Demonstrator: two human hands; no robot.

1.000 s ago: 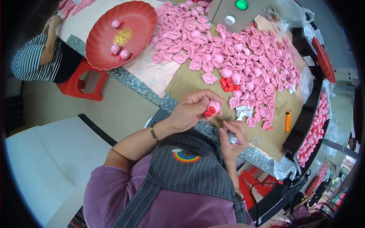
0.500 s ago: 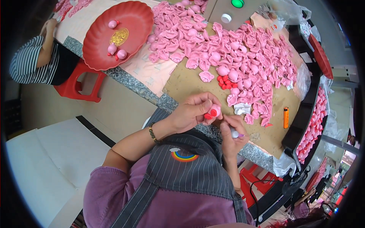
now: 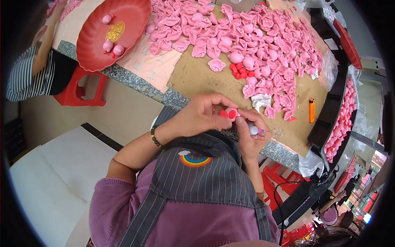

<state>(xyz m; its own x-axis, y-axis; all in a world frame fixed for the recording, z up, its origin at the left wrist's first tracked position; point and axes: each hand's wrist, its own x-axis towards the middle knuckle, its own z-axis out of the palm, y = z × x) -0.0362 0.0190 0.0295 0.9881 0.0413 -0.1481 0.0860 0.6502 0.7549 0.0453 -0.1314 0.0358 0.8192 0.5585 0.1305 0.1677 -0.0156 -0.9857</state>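
Observation:
In front of my apron, my left hand (image 3: 196, 116) pinches a small pink figure (image 3: 231, 114) with red oval pieces on it. My right hand (image 3: 252, 138) has its fingertips against the figure's right side. Tucked within that same hand is a small white bottle (image 3: 254, 130) with a purple tip. Just beyond both hands, a little heap of red pieces (image 3: 242, 73) lies beside pink balls (image 3: 248, 62). A large pile of pink, petal-edged cup pieces (image 3: 197, 24) spreads over the table.
A red scalloped plate (image 3: 88, 53) holds a few pink figures at left. Rightward are an orange lighter (image 3: 311, 110), crumpled white tissue (image 3: 261, 101) and a black tray (image 3: 319, 138) of pink-red pieces. A co-worker in striped sleeves (image 3: 22, 72) is at far left, near a red stool (image 3: 78, 94).
My right fingers have come in against the pink figure, which has turned slightly in my left hand. The view has shifted, so the table sits higher. The co-worker's arm has moved.

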